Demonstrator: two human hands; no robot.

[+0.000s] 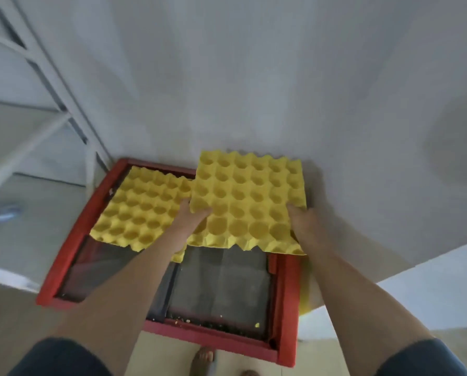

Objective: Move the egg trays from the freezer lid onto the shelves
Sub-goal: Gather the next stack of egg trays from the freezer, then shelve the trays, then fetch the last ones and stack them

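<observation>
Both hands grip one yellow moulded egg tray (247, 202), a square sheet of round cups held nearly flat straight ahead of the person. The left hand (190, 217) pinches its near-left edge, thumb over the top; the right hand (307, 226) holds the near-right corner, fingers wrapped under, so neither hand is nearer than the other. The tray spans the gap between them, its near edge running left to right, its far edge close to the wall.

To the left and lower lies a second yellow egg tray (142, 210), flat on the freezer lid (72, 240), a red-framed top with dark glass panels. It covers the lid's far-left corner and its right edge slips beneath the held tray, though I cannot tell whether the two touch. Crumbs lie along the near frame.

The grey metal shelves (36, 85) rise at the far left, blurred, their uprights and boards slanting upward. So the carry looks to be a swing leftward and up, across the resting tray.

A pale grey wall (281, 77) fills the view ahead. Something yellow (307, 291) shows just beyond the lid's right frame, too hidden to name. Below, bare toes (205, 356) stand on a light tiled floor.
</observation>
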